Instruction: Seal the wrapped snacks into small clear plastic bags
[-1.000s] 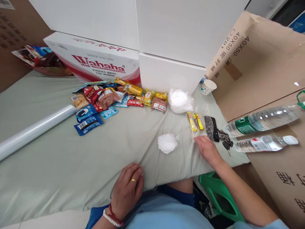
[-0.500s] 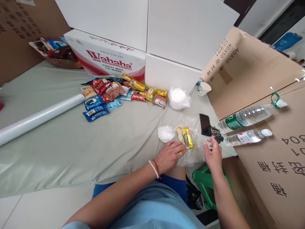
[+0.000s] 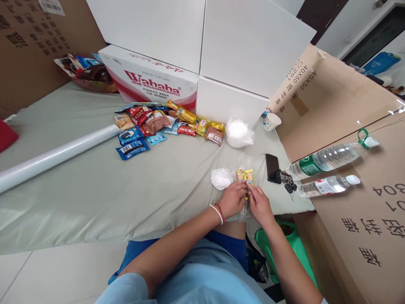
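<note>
My left hand [image 3: 233, 198] and right hand [image 3: 258, 204] both pinch the clear bag [image 3: 245, 207] of yellow snacks [image 3: 244, 175], pressing it flat against the cloth [image 3: 126, 190] to steady it.

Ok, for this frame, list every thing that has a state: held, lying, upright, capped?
Left hand: gripping the clear plastic bag of yellow snack bars.
Right hand: gripping the same bag.
Green-labelled clear water bottle: lying on its side, cap hanging open.
White-capped clear water bottle: lying, capped.
White paper cup: upright.
Black phone: lying flat.
Clear film roll: lying.
</note>
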Motion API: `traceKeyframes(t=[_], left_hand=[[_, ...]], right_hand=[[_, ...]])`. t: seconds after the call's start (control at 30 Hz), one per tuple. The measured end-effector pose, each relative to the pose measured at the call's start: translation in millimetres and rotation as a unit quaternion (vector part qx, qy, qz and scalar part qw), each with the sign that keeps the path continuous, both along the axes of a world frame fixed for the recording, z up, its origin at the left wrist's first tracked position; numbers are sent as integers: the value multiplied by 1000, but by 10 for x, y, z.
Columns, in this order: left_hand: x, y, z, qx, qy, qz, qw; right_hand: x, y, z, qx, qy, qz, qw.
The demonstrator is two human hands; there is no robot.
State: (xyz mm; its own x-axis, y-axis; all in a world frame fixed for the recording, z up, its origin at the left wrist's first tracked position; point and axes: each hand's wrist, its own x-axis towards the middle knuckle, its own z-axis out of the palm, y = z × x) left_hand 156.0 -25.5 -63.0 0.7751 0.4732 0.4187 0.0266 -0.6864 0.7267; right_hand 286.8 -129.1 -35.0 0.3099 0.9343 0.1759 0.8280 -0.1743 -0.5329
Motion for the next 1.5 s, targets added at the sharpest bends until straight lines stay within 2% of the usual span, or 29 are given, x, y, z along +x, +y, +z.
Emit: traceKeyframes(t=[0.07, 0.13, 0.23, 0.3, 0.4, 0.5, 0.63, 0.77, 0.83, 0.93, 0.97, 1.1, 1.17, 1.23, 1.33, 1.4, 1.5], left_hand=[[-43, 37, 59, -60, -52, 56, 995], [-32, 102, 137, -100, -60, 129, 985], [120, 290, 239, -134, 10, 232, 963], [272, 473, 284, -146, 92, 260, 950], [458, 727, 336, -140, 196, 202, 949], [501, 781, 383, -112, 201, 128, 965], [336, 502, 338, -56, 176, 52, 981], [76, 234, 142, 91, 150, -35, 984], [-17, 201, 60, 153, 144, -41, 977], [-77, 230, 20, 165, 159, -40, 972], [-79, 244, 24, 161, 166, -40, 972], [-51, 267, 48, 129, 185, -38, 973], [-41, 265, 41, 119, 183, -38, 975], [-41, 268, 25, 113, 178, -38, 977], [-58, 286, 4, 109, 174, -43, 978], [-79, 303, 10, 107, 171, -51, 978], [-114, 325, 60, 100, 157, -66, 980]], right_hand=[[-66, -39, -63, -28, -18, 9, 999], [-110, -87, -94, -43, -20, 20, 999], [-142, -156, -95, -41, -18, 35, 998], [-140, -188, -97, -44, -23, 45, 998], [-104, -209, -125, -52, -21, 57, 997], [-49, -199, -172, -53, -4, 54, 997], [5, -148, -215, -45, 16, 44, 998], [-20, -181, -121, -39, 19, 44, 998], [-46, -292, -19, -37, 14, 69, 997], [-38, -543, 99, -41, -23, 121, 992], [-17, -625, 109, -36, -45, 119, 991], [112, -778, 21, 9, -142, 16, 990], [155, -726, -31, -3, -148, 25, 989], [169, -615, -32, -14, -127, 101, 987], [170, -410, 81, 19, -78, 194, 978], [189, -265, 194, 34, -32, 186, 981], [260, -6, 276, -3, 33, 110, 993]])
